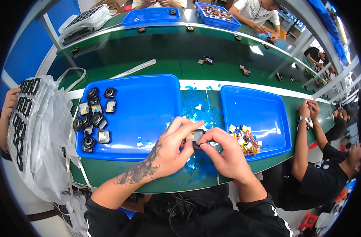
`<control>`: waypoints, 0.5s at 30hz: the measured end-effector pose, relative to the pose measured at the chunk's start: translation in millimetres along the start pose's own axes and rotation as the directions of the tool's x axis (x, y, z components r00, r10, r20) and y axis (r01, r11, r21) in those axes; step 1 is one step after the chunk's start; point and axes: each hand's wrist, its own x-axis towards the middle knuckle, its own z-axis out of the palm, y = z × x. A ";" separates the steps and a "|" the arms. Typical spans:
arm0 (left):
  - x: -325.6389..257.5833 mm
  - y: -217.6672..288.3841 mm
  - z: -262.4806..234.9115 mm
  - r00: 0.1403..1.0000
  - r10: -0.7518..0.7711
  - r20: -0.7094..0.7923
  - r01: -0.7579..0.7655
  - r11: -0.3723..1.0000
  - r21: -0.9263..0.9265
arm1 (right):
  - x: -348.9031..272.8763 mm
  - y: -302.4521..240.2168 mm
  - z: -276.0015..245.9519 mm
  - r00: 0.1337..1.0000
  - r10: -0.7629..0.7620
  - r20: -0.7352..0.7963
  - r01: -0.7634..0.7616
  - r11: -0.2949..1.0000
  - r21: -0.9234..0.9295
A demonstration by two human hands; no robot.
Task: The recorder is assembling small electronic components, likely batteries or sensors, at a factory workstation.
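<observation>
Pinched between two hands is one small dark case (194, 136), just over the table (119, 170) in the gap between two trays. On its left side, the left hand (170, 149) holds it with fingers curled and thumb underneath. On its right edge, the right hand (226, 153) presses bent index finger and thumb together; any smaller piece between those tips is too hidden to tell. Both forearms rise from the lower edge and angle inward, wrists bent, the backs of the hands mostly up.

Two blue trays flank the hands. Grouped along the left side of the left tray (147, 104) are about a dozen cases (97, 117), some overlapping; a few blue-white scraps lie near its front edge. One pile of small parts (247, 143), too jumbled to count, fills the front left corner of the right tray (263, 112). Many blue scraps (196, 106) litter the table between them.

Beyond lies one green belt (156, 47) bearing at least four small assemblies (207, 60). Across it stand two more blue trays (151, 16), the right one heaped with parts.
</observation>
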 end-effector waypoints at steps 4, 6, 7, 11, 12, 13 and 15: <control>1.7 -3.9 3.3 0.999 0.006 -0.054 -0.037 0.819 -0.573 | -4.1 1.4 13.9 0.965 0.264 -0.010 -0.172 0.656 0.735; 1.7 -20.0 6.4 0.993 0.056 -0.101 -0.098 0.873 -0.478 | -1.2 -0.8 18.6 0.966 0.257 0.026 -0.175 0.579 0.796; 0.4 -22.9 7.5 0.984 0.106 -0.146 -0.154 0.913 -0.378 | -0.5 -1.3 20.0 0.967 0.246 0.069 -0.187 0.497 0.848; 1.4 -17.8 16.1 0.978 -0.075 -0.195 -0.075 0.746 -0.662 | 0.1 -5.4 15.5 0.960 0.279 -0.034 -0.181 0.707 0.683; 5.2 -20.2 15.0 0.972 -0.114 -0.205 -0.058 0.730 -0.681 | -1.3 -1.9 13.6 0.960 0.241 -0.142 -0.109 0.790 0.603; 9.1 -20.7 13.3 0.968 -0.126 -0.219 -0.056 0.737 -0.674 | -3.2 0.4 7.9 0.949 0.194 -0.247 -0.062 0.888 0.457; 13.2 -22.0 11.7 0.985 -0.132 -0.113 -0.005 0.630 -0.776 | -6.6 2.7 -0.3 0.939 0.129 -0.319 -0.048 0.968 0.247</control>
